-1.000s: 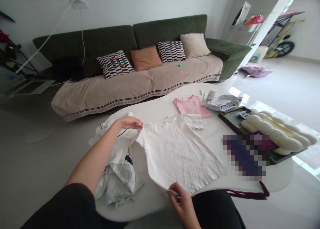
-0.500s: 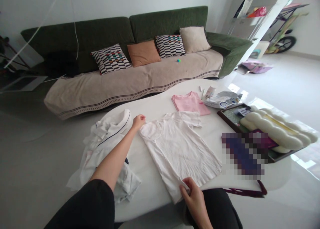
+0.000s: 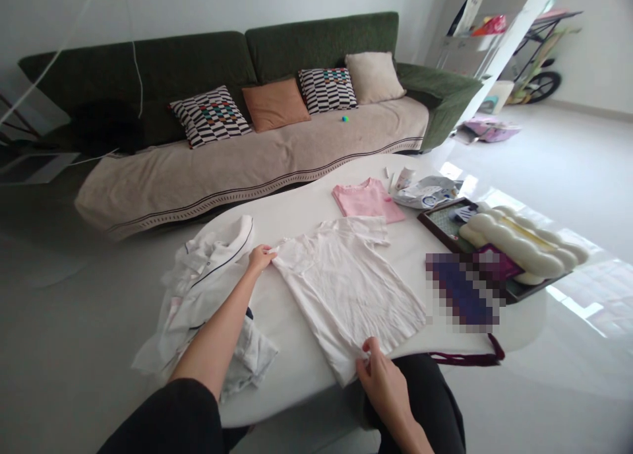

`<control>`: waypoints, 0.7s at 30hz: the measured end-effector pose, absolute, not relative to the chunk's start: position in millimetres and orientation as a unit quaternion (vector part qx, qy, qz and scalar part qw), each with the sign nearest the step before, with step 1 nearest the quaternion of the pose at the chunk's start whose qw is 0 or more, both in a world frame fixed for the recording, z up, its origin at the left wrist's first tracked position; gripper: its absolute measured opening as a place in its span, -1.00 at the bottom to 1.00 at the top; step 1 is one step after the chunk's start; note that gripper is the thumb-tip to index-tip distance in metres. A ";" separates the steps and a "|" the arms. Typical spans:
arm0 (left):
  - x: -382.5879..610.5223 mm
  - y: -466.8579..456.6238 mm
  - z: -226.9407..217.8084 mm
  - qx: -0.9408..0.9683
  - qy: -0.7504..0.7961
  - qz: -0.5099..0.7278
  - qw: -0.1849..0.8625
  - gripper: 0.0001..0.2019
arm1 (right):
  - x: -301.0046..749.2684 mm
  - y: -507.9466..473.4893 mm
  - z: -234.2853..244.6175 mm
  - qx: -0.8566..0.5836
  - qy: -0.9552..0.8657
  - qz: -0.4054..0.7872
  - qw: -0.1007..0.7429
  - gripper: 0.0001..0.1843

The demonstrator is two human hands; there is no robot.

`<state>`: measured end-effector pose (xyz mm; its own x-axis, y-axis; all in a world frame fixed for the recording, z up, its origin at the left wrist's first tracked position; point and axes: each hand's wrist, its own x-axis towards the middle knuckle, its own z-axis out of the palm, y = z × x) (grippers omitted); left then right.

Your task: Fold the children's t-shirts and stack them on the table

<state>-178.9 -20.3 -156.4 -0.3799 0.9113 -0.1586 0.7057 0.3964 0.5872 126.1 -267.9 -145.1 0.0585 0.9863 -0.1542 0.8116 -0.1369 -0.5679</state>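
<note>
A white T-shirt (image 3: pixel 353 289) lies on the white table, one side folded inward, its hem towards me. My left hand (image 3: pixel 261 259) is closed on the far left corner of the shirt, near the shoulder. At the hem, my right hand (image 3: pixel 384 378) has its thumb and forefinger pinched at the near edge of the cloth. Beyond the shirt rests a folded pink T-shirt (image 3: pixel 368 200). To the left, beside my left forearm, is a loose heap of white and grey clothes (image 3: pixel 217 269) with dark piping.
On the right of the table (image 3: pixel 291 210) stands a dark tray (image 3: pixel 438 233) bearing a cream, cloud-shaped object (image 3: pixel 524 239). A silvery plastic packet (image 3: pixel 428 191) lies behind it. A dark red strap (image 3: pixel 465 359) hangs at the near edge. Behind the table is a green sofa (image 3: pixel 321 41) with cushions.
My left hand has lowered onto the shirt's shoulder corner, its fingers now flatter against the cloth. The right hand stays at the hem with its fingers more curled. The view has turned slightly right.
</note>
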 end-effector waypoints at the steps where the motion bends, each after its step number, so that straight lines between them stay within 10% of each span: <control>1: -177.9 -21.2 -154.3 0.507 0.802 0.219 0.227 -0.71 | 123.4 -267.9 -141.4 -0.711 -0.654 0.208 0.154 -0.76; 15: -110.3 -66.3 -171.7 0.797 0.595 0.049 0.098 -0.44 | 60.3 -288.9 -178.5 -0.599 -0.779 0.120 0.142 -0.28; 21: -107.7 -64.2 -161.7 0.802 0.587 0.043 0.103 -0.44 | 72.3 -271.1 -155.1 -0.593 -0.769 0.158 0.176 -0.57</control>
<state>-107.7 -64.2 -161.7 0.3064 0.9505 -0.0525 0.9328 -0.2888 0.2154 72.3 -271.1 -155.1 -0.2338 0.9687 0.0831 0.8573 0.2457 -0.4524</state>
